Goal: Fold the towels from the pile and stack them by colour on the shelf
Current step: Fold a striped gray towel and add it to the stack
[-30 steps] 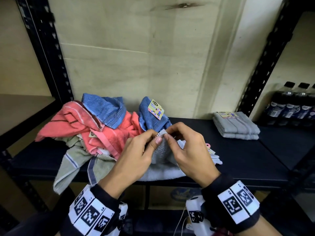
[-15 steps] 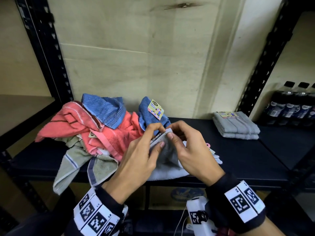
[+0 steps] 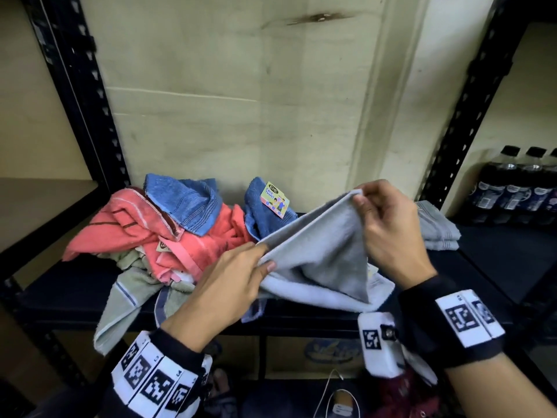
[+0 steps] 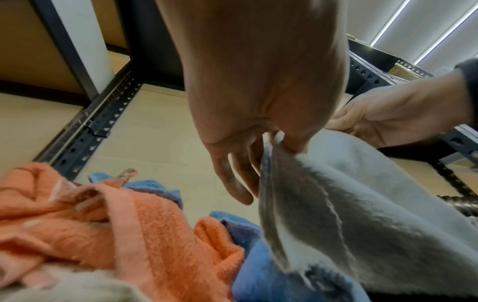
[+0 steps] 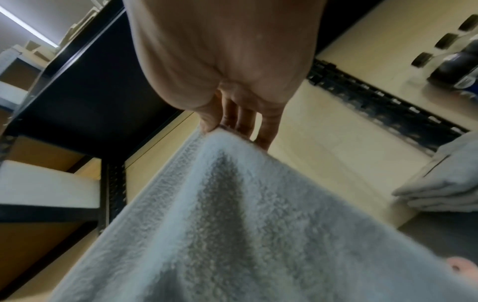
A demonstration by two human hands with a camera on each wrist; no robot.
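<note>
A pale grey towel [image 3: 325,254] is stretched between both hands over the dark shelf [image 3: 470,285]. My left hand [image 3: 262,260] pinches its lower left edge, seen close in the left wrist view as the left hand [image 4: 279,143] on the grey towel [image 4: 362,224]. My right hand [image 3: 360,196] pinches the raised upper corner; the right wrist view shows the right hand [image 5: 220,127] on the grey towel [image 5: 232,224]. To the left lies the pile: coral towels [image 3: 120,230], blue towels [image 3: 187,203] and a greenish striped towel [image 3: 126,297]. Folded grey towels [image 3: 437,230] are stacked at the right.
Black perforated uprights [image 3: 81,95] frame the shelf bay on both sides. Dark bottles [image 3: 512,188] stand in the bay to the right. A tagged blue towel [image 3: 271,206] leans against the back wall. A cardboard box [image 3: 328,351] sits below the shelf.
The hands were together at one spot of the grey towel. They have drawn apart: the right hand rose up and right, the left slid down and left, spreading the towel edge between them.
</note>
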